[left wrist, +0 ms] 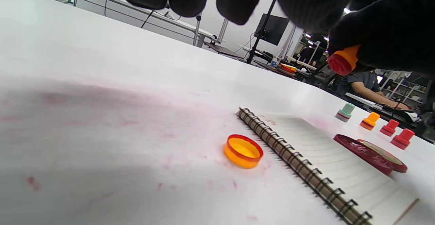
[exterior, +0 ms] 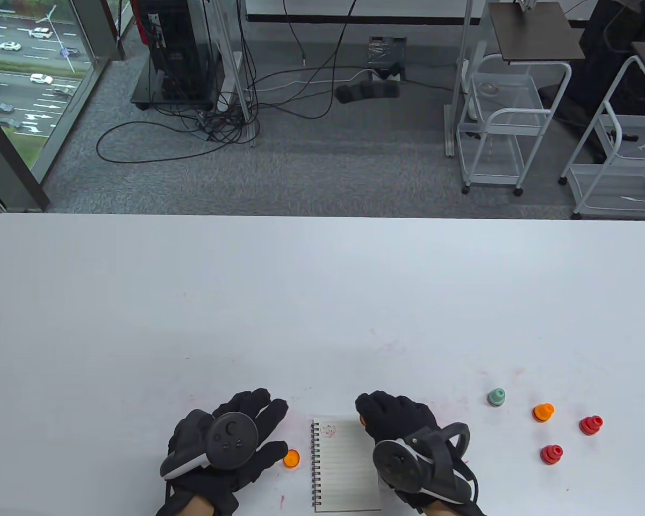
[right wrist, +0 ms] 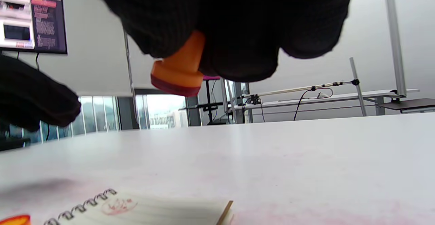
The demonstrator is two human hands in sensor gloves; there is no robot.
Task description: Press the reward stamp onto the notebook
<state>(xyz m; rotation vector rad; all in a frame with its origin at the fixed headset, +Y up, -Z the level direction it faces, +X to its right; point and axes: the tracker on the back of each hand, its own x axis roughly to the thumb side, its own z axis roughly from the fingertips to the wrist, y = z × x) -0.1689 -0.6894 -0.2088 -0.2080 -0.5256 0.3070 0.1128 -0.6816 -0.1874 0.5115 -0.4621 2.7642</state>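
Observation:
A small spiral notebook lies at the table's front edge, with one red stamp mark near its top left corner. My right hand hovers over the notebook's top right corner and grips an orange stamp, red face down and lifted off the paper. That stamp also shows in the left wrist view, held in the air. My left hand lies open with spread fingers to the left of the notebook. An orange cap sits open side up between the left hand and the spiral binding.
To the right stand a green stamp, an orange stamp and two red stamps. A flat red disc lies by the notebook's right side, hidden under my right hand in the table view. Faint red ink smears mark the table.

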